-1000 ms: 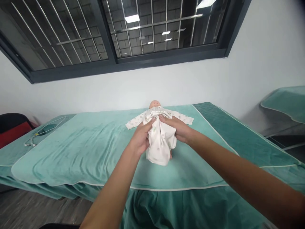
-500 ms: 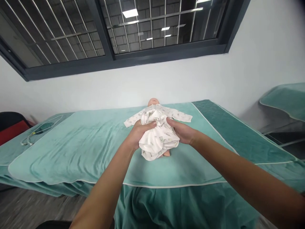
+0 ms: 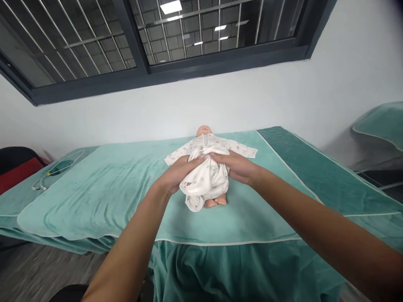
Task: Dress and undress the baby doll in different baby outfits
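Both my hands grip a bunched white baby garment (image 3: 206,178) with a small print, held above a baby doll's legs. My left hand (image 3: 179,172) is closed on its left side, and my right hand (image 3: 237,164) on its right. The thumbs lie on top, almost meeting; the other fingers are mostly hidden by cloth. The baby doll (image 3: 204,130) lies on its back, head toward the wall, in a white printed long-sleeved top (image 3: 241,148) with the sleeves spread. Its bare feet (image 3: 216,201) show below the bunched cloth.
A light green cover (image 3: 103,188) with pale piping lies over the bed, with darker green cloth (image 3: 308,176) at the right. A white cable (image 3: 40,182) lies at the far left near a red and black chair (image 3: 17,172). A barred window (image 3: 176,67) is above.
My hands have drawn closer together and gathered the garment more tightly. It has shifted slightly left, so both doll feet now show. The camera view has shifted a little.
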Demonstrator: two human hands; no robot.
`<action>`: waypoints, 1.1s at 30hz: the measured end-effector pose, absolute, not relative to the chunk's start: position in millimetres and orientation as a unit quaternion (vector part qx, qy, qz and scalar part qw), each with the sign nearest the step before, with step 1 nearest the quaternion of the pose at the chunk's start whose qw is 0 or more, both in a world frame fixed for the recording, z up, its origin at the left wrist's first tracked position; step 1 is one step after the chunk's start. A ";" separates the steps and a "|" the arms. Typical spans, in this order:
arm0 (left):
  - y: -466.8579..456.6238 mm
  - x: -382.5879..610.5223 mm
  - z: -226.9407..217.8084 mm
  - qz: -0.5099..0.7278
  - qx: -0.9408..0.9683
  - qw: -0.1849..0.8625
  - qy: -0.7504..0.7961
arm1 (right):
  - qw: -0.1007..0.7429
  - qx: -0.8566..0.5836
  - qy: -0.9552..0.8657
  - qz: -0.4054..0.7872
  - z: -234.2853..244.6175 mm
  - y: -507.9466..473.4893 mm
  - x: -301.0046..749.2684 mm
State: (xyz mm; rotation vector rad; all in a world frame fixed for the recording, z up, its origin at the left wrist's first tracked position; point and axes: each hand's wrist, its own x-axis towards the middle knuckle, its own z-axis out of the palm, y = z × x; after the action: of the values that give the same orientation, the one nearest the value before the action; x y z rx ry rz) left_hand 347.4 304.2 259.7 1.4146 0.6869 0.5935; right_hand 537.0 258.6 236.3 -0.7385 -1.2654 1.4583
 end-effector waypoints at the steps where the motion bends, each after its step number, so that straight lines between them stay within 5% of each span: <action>1: 305.7 346.4 254.1 0.260 0.617 0.685 0.287 | 0.546 -0.297 -0.493 0.609 234.8 258.1 536.7; 8: 309.9 354.1 236.1 0.336 0.546 0.749 0.166 | 0.608 -0.259 -0.402 0.634 237.6 240.7 540.0; 16: 308.3 367.1 210.7 0.260 0.528 0.744 0.317 | 0.456 -0.390 -0.385 0.701 184.1 223.9 563.8; 20: 305.0 374.1 192.8 0.178 0.632 0.637 0.404 | 0.437 -0.431 -0.326 0.719 158.7 203.7 556.4; 27: 292.6 388.0 184.4 -0.022 0.858 0.292 0.422 | 0.503 -0.474 -0.240 0.681 117.7 175.9 533.6; 33: 289.0 390.5 179.3 -0.048 0.880 0.280 0.381 | 0.524 -0.554 -0.361 0.537 100.1 183.0 531.6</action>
State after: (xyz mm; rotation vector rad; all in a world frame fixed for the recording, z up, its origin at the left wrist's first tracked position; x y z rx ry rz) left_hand 390.5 289.0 179.3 2.3598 1.0220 -0.1274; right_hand 531.6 183.0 100.1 -1.3272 -0.8641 1.2853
